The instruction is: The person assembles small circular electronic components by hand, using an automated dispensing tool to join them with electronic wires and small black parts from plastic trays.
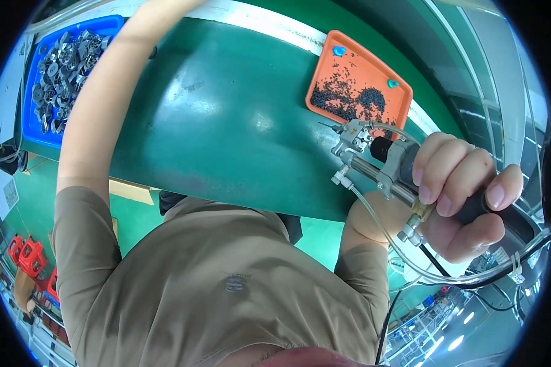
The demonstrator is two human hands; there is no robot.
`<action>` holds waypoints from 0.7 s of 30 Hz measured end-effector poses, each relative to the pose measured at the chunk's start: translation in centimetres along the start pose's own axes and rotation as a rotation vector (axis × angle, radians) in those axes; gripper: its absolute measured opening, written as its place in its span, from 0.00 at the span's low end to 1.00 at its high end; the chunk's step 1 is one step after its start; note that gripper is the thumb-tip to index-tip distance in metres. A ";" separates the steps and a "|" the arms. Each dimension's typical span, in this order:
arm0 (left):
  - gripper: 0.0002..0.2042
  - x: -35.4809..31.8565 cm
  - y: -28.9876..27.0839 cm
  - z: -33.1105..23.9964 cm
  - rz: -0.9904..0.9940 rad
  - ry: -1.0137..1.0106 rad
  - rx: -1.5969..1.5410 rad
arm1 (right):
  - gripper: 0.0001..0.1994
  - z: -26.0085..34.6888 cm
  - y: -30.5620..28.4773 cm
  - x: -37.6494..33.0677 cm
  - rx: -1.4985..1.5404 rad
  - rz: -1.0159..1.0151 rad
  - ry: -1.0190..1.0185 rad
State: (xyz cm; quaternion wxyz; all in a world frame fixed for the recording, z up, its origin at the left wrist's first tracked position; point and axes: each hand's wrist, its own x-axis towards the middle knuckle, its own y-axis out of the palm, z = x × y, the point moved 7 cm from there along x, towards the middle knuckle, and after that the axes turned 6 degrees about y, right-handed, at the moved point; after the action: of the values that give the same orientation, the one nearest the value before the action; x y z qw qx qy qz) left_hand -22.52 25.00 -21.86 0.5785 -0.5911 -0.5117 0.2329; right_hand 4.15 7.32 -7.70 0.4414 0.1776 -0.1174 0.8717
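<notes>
My right hand [456, 174] is raised at the right, its fingers wrapped round the dark grip of a dispensing gun [364, 166]. The gun has a metal barrel, a black knob and a thin needle tip pointing left over the green tabletop [239, 116]. Clear hoses run from its fittings. My left forearm [107, 104] stretches up past the blue bin and leaves through the top edge, so that hand is cut off. An orange tray [364, 55], strewn with small black pieces [371, 101], lies just beyond the needle tip.
In the blue bin [73, 27] at far left lie many grey wheel-like parts [52, 70] with metal brackets. Blue and green knob-like pieces [340, 51] sit in the orange tray. Hoses and black cables [490, 278] hang at the right. Red stools [32, 257] stand at lower left, near another person [23, 287].
</notes>
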 end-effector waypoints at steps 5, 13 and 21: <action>0.05 -7.8 1.2 -9.9 -0.027 0.391 -0.221 | 0.17 -0.3 0.1 -0.2 0.008 0.031 -0.024; 0.05 -12.5 2.4 -14.0 0.123 0.537 -0.523 | 0.15 -2.1 1.5 1.0 -0.011 0.129 -0.039; 0.05 -13.4 2.9 -13.9 0.055 0.501 -0.592 | 0.16 -3.4 2.1 1.3 0.010 0.146 -0.005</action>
State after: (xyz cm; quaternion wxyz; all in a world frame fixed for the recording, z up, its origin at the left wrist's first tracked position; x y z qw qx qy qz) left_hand -14.41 7.63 -25.73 0.4836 -0.7845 -0.3834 -0.0610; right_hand 1.02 8.29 -10.34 0.3753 0.1727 -0.1268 0.9018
